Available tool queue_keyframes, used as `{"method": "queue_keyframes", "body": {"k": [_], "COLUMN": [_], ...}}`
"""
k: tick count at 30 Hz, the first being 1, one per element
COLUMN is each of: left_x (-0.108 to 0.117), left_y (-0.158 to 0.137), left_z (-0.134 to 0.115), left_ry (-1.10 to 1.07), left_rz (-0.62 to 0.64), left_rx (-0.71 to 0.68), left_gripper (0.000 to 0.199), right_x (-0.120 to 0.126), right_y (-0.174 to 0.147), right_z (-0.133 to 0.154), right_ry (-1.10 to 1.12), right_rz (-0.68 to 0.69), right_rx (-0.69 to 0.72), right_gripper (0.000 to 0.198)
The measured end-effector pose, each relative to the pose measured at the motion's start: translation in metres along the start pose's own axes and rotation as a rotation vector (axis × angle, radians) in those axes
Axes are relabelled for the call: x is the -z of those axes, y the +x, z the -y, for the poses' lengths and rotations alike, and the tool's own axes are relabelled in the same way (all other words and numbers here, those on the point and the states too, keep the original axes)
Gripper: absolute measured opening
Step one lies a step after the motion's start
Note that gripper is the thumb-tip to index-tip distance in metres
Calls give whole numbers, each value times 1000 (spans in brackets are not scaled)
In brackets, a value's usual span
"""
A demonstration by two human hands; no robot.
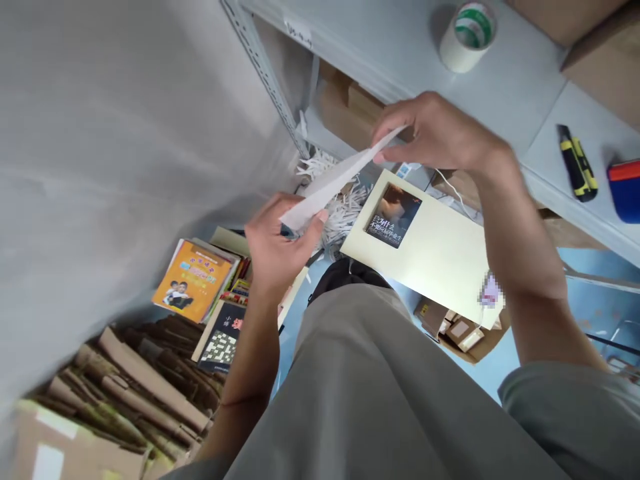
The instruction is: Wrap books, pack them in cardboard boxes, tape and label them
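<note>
A sheet of white paper [336,179] is stretched at a slant between my two hands, seen nearly edge-on. My left hand [283,243] pinches its lower left end between thumb and fingers. At the upper right end, my right hand [420,130] grips the sheet the same way. Beneath the paper lies a heap of shredded paper strips [345,217]. Below my right hand is a cream-coloured board or tabletop [445,233] with a dark-covered book [394,215] on it.
A grey shelf [390,47] on the right holds a tape roll [467,37] and a yellow-black utility knife [577,163]. Stacked books [197,280] stand at left, above folded cardboard [140,373]. A carton of small boxes [460,330] sits under the board. A wall [125,133] rises on the left.
</note>
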State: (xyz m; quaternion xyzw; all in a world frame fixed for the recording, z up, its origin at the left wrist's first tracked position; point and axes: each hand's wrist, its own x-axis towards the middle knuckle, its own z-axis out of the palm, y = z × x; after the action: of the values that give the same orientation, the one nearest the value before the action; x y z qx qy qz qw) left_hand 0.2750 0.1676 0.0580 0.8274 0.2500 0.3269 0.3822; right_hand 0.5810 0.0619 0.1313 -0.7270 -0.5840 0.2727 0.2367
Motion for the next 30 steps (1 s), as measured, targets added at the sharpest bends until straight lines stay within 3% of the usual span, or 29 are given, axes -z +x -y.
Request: {"method": "queue_keyframes", "body": {"k": [4, 7, 9, 12, 16, 19, 22, 26, 30], "left_x": [2, -17, -46, -113, -227, -310, -380, -451, -497], "left_y": [3, -8, -20, -48, -102, -150, -197, -247, -279], "left_z": [-79, -135, -164, -189, -197, -193, -186, -170, -146], "left_ry": [-101, -146, -187, -246, -188, -104, 6, 129, 225], "left_rz": [-58, 47, 170, 326, 513, 734, 970, 1201, 1330], "left_rx": [-172, -322, -418, -528, -579, -503, -380, -276, -240], "left_gripper": [14, 10, 13, 16, 19, 16, 24, 36, 43], "right_x": [51, 84, 98, 98, 59, 5, -51, -108, -152], "right_y": [-62, -127, -179, -258, -355, -417, -471, -518, -523], "right_z": [28, 36, 29, -11, -113, -198, -260, -288, -280], "right_ry": [-51, -64, -41, -11, 71, 152, 197, 46, 50], "right_rz": [-148, -236, -309, -393, -467, -507, -501, -594, -574], "right_rx": [-68, -101, -58, -99, -236, -422, -620, -847, -832], "right_gripper": [14, 32, 40, 39, 37, 26, 19, 48, 51]}}
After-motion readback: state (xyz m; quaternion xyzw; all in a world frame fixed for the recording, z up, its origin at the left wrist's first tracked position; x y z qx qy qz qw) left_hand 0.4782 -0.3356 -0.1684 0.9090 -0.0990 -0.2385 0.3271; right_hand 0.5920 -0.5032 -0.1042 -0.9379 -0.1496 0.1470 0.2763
